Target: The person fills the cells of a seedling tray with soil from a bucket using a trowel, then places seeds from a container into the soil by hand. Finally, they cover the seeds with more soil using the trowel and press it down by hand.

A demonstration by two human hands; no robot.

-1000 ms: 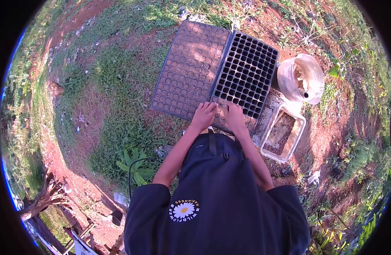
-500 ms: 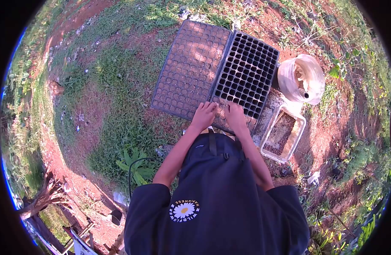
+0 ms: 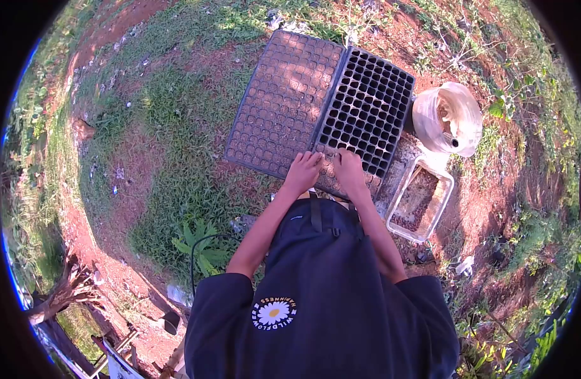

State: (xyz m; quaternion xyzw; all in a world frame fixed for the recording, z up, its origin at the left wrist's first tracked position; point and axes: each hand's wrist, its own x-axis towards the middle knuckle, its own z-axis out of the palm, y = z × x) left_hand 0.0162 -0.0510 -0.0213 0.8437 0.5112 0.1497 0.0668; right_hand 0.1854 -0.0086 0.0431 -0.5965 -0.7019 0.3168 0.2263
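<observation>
You have bright dappled sunlight across the seed tray point(image 3: 284, 104); beyond it, fisheye bending, black vignette, soft edges.

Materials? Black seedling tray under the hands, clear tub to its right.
Black seedling tray: looks like thin moulded plastic, matte; a uniform grid of cells, mostly empty.
Clear rectangular tub: likely rigid translucent plastic; brown soil shows through the walls.

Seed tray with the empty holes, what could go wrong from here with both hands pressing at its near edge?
Both hands, left hand and right hand, press on the near row of the seed tray. It lies on uneven ground, so it might tip or flex and spill soil. The soil tub sits close by the right elbow and could get knocked. The filled tray touches it, so a shove might shift both.
</observation>
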